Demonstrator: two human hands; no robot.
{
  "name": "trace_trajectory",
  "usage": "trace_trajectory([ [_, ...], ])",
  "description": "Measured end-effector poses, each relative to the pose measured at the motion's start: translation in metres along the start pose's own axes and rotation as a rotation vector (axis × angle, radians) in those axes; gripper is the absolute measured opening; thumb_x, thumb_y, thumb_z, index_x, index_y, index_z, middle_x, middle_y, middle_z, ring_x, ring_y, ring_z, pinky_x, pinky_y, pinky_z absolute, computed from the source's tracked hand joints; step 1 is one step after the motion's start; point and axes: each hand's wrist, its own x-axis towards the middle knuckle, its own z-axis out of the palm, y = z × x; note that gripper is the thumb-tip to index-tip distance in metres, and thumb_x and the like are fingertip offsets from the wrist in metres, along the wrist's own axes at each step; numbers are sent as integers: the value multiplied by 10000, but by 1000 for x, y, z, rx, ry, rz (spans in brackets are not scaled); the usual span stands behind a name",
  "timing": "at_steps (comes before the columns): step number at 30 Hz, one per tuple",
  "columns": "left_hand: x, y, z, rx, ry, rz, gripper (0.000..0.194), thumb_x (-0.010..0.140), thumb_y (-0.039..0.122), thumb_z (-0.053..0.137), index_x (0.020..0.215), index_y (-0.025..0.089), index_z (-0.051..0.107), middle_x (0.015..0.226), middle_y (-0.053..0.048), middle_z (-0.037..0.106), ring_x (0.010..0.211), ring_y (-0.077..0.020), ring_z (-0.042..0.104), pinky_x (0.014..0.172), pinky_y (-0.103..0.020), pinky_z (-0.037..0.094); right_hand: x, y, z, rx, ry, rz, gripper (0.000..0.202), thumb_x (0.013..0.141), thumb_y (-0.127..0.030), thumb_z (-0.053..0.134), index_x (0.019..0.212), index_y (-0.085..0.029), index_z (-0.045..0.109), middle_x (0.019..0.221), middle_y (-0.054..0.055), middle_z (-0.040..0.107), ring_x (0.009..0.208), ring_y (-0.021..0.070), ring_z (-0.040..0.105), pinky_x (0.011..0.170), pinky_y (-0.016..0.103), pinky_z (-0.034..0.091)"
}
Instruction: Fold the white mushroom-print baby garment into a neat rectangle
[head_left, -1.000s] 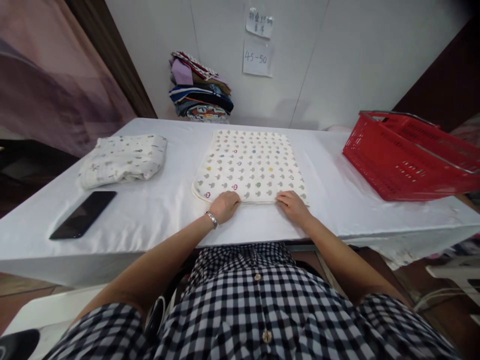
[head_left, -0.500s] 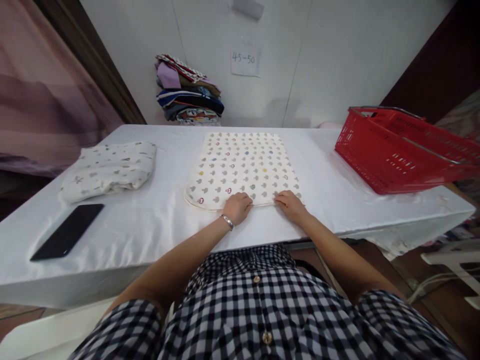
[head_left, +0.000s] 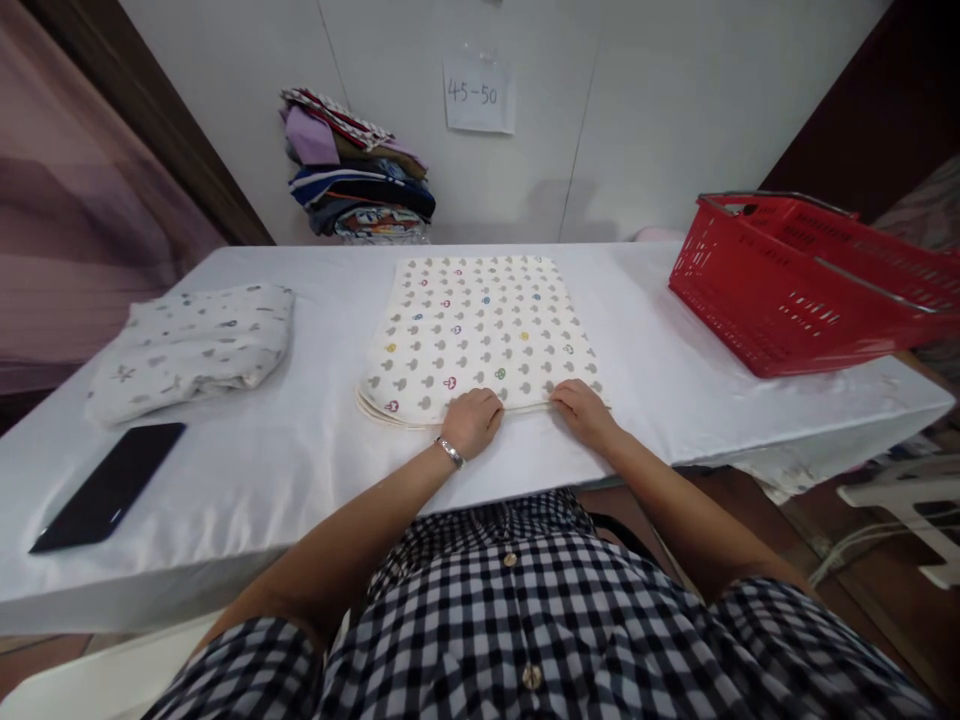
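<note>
A folded cream cloth with small mushroom prints point(head_left: 480, 325) lies flat in front of me, its layers showing along the near edge. My left hand point(head_left: 472, 420), with a silver bracelet at the wrist, has its fingers closed on that near edge, around the middle. To the right, my right hand point(head_left: 581, 410) pinches the same edge near the cloth's right corner. A gap of bare cloth edge lies between the two hands.
On the white-covered table point(head_left: 315, 440) are a bundled printed cloth point(head_left: 202, 345) and a black phone point(head_left: 111, 487) at left. A red basket point(head_left: 795, 290) stands at right. Stacked folded clothes point(head_left: 360, 170) rise by the wall, beside a paper sign point(head_left: 478, 95).
The view has shifted slightly, so the items at left sit further left and lower. Both hands remain on the cloth's near edge.
</note>
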Motion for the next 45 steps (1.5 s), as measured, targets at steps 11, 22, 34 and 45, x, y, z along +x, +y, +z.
trace_trajectory([
  [11, -1, -2, 1, 57, -53, 94, 168, 883, 304, 476, 951, 195, 585, 960, -71, 578, 878, -208, 502, 742, -362, 409, -4, 5, -4, -121, -73, -122, 227, 911, -256, 439, 942, -211, 660, 949, 84, 617, 891, 213, 514, 776, 372, 425],
  [22, 8, -5, 6, 32, -65, 50, 280, 939, 301, 366, 883, 190, 618, 898, -52, 595, 837, -173, 515, 726, -317, 404, -2, 9, -4, -99, -68, -81, 244, 911, -252, 442, 960, -226, 680, 931, 77, 626, 878, 213, 530, 762, 368, 450],
  [34, 11, 2, 6, 92, -54, 80, 216, 921, 315, 412, 886, 193, 587, 935, -57, 595, 841, -187, 516, 706, -333, 392, 0, 11, -3, -81, -67, -37, 247, 915, -255, 418, 937, -222, 662, 945, 73, 621, 894, 213, 533, 782, 371, 454],
  [45, 18, 1, 14, 152, -76, 24, 253, 934, 240, 366, 860, 156, 593, 864, -75, 590, 815, -194, 534, 690, -325, 389, 6, -11, 0, -145, -110, -69, 252, 910, -348, 447, 984, -201, 637, 969, 88, 603, 897, 222, 499, 792, 375, 389],
])
